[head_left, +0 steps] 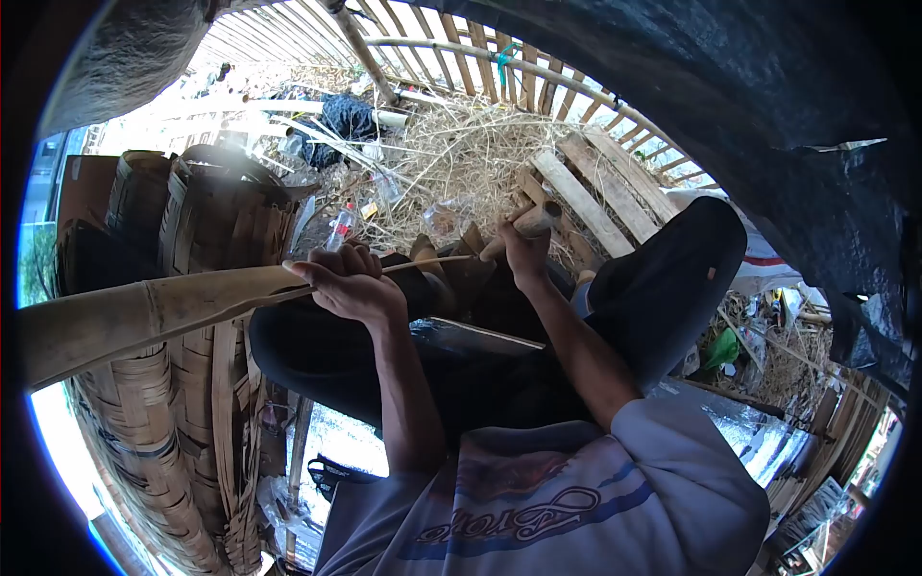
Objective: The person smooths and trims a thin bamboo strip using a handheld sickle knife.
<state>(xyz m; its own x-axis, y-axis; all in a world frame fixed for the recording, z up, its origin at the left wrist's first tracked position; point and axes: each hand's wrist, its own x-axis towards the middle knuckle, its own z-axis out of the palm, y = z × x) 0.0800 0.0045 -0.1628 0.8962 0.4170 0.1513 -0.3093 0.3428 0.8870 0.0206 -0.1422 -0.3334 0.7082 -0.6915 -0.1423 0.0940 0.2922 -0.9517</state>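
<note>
A long bamboo pole (144,312) enters from the left edge and narrows to a thin strip past my left hand (351,278). My left hand is closed around this narrowing part, its thumb along the top. The strip runs over my lap towards my right hand (526,252). My right hand is closed on a thick, round wooden handle (540,219), whose cut end faces up. What is joined to that handle is hidden or too small to make out. The strip's tip lies close by my right fingers. Both hands are above my crossed, dark-trousered legs (663,288).
Rolled woven bamboo mats (144,422) stand close on my left. Ahead, straw and shavings (480,144) cover the ground, with wooden planks (581,202), a plastic bottle (341,227) and black bags (348,117). A slatted bamboo fence (538,72) stands behind; dark sheeting (711,86) hangs at upper right.
</note>
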